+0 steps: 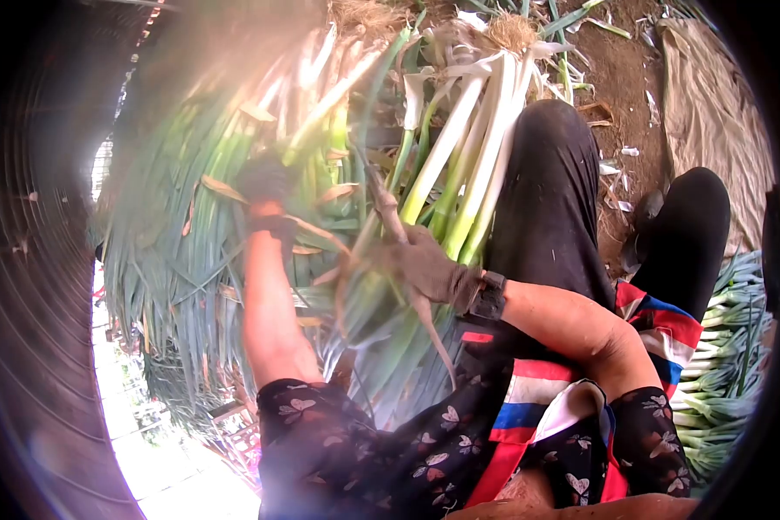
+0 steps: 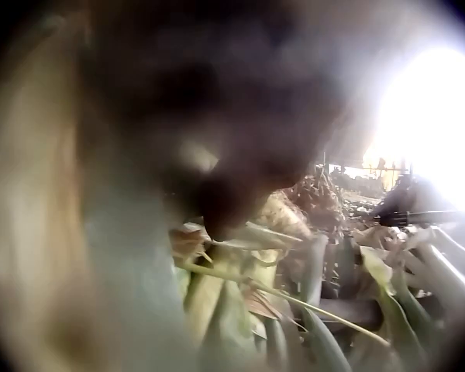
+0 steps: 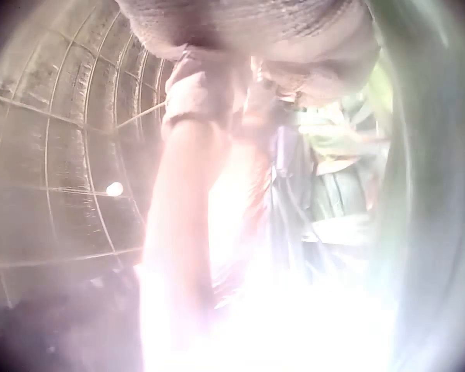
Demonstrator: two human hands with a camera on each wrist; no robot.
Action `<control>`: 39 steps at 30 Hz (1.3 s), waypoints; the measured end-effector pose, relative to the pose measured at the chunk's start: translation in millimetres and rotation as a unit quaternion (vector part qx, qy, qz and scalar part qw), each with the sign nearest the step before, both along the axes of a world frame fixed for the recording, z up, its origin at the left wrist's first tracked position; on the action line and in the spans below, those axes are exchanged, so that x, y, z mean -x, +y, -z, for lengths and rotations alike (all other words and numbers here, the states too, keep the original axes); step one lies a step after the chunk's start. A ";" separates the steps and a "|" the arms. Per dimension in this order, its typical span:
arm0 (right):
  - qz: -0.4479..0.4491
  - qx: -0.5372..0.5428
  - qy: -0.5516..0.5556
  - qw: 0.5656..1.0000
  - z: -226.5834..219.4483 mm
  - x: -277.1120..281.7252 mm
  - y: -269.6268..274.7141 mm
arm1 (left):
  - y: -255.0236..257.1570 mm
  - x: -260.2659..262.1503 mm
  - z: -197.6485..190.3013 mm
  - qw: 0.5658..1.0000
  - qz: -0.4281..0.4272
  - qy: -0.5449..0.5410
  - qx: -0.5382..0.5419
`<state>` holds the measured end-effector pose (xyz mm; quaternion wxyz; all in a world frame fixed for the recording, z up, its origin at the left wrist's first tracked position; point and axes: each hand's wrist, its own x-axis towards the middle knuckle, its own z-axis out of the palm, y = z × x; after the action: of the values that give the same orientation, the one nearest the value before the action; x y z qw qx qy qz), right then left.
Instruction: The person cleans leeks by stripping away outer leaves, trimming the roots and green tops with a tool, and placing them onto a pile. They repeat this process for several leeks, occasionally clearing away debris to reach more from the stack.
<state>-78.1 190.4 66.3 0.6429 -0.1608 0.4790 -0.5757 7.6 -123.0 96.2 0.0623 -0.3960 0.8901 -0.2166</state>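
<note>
In the head view my gloved left hand is over the leek bundle on the left, beside a slanting pale leek stalk. It is blurred, and I cannot tell whether its fingers grip the stalk. In the left wrist view the dark glove is out of focus above leek stalks. My gloved right hand grips a long, withered brownish strip like a dry leaf, its tail hanging below the fist. The right wrist view shows the glove in strong glare.
Thick white leek stems with roots lean beside my bent knee. More leeks lie stacked at the right. Brown cloth covers part of the littered soil. A dark ribbed sheet wall rises at the left.
</note>
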 end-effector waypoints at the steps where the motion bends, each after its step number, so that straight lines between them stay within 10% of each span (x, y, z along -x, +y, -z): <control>1: -0.017 -0.011 0.003 1.000 -6.5 -1.7 4.6 | 15.0 -0.3 5.7 1.000 0.000 0.000 0.008; 4: -0.036 -0.023 -0.006 0.999 -19.6 -14.0 15.3 | 69.4 12.7 8.8 0.991 -0.104 0.059 -0.067; 12: 0.019 -0.070 -0.081 0.994 -26.1 -27.0 21.7 | 132.4 11.2 36.2 0.977 -0.057 0.092 -0.181; 23: -0.012 0.095 0.189 0.977 21.2 -21.7 0.6 | 179.2 -59.3 32.6 0.960 0.078 0.180 -0.201; 27: -0.037 -0.022 0.020 0.999 4.8 -5.3 12.1 | 223.5 -112.0 19.8 0.965 0.011 0.186 -0.185; 39: -0.010 0.004 0.118 0.993 16.4 -16.1 13.1 | 150.3 -51.6 34.1 0.968 0.051 0.232 -0.085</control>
<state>-62.0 203.5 49.9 0.5866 -0.2350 0.5474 -0.5486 59.2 27.2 62.1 -0.1230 -0.3825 0.9146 -0.0450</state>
